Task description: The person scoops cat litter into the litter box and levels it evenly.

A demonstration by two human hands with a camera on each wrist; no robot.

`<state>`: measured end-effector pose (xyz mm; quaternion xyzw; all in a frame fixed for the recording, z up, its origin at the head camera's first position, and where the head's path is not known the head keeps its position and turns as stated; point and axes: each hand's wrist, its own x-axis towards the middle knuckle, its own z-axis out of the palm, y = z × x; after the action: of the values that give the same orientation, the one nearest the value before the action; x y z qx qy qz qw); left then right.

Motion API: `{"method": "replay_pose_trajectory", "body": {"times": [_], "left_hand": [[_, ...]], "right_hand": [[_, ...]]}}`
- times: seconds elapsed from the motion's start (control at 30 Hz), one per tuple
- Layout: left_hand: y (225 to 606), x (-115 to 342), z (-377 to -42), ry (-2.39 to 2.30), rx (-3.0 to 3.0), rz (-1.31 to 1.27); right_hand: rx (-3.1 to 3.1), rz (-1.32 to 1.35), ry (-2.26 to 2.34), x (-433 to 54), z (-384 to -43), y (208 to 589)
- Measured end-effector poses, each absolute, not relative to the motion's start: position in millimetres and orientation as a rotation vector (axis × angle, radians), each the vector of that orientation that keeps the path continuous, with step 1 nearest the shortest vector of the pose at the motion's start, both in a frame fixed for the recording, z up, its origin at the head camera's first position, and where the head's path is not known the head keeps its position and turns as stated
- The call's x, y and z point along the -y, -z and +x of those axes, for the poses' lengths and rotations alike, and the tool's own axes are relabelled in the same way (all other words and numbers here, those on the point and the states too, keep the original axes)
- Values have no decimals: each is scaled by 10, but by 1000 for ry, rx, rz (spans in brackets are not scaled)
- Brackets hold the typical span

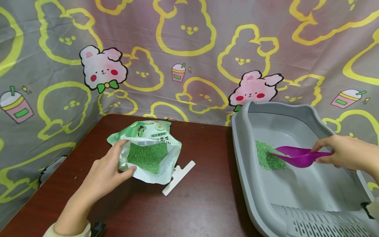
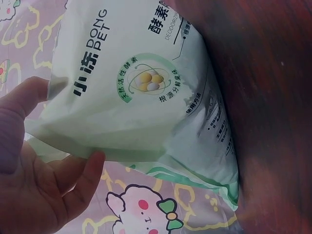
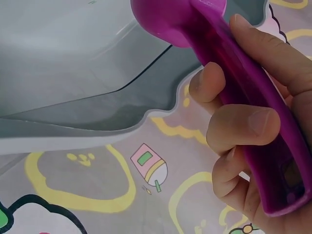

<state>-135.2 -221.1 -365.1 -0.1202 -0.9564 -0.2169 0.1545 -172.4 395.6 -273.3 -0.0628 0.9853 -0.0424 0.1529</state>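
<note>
My left hand (image 1: 103, 174) grips the near left edge of an opened bag of green cat litter (image 1: 148, 156), which leans on the table with its mouth toward me. In the left wrist view, the thumb and fingers pinch the rim of the white bag (image 2: 112, 122). My right hand (image 1: 344, 151) holds a purple scoop (image 1: 299, 156) by its handle over the grey litter box (image 1: 244, 158). Its tip meets a small heap of green litter (image 1: 265, 158) on the box floor at the left. The right wrist view shows fingers curled round the purple handle (image 3: 239, 73).
A white clip (image 1: 179, 177) lies on the dark red-brown table (image 1: 207, 197) just right of the bag. The box has raised walls and a slotted panel (image 1: 325, 223) at its near end. A patterned curtain (image 1: 201, 36) hangs behind the table.
</note>
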Motion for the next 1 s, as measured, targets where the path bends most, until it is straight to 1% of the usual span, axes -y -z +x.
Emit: {"method": "replay_pose_trajectory", "body": {"times": [0.37, 0.67, 1.0], "left_hand": [[3641, 2208, -1348, 621, 2746, -346], [3648, 2213, -1346, 616, 2730, -352], [3673, 2214, -1345, 621, 2730, -354]], "right_hand": [[-2877, -160, 111, -4009, -1630, 2765], [-2939, -202, 53, -4080, -1563, 2767], [-3091, -249, 18, -3956, -1408, 2753]]}}
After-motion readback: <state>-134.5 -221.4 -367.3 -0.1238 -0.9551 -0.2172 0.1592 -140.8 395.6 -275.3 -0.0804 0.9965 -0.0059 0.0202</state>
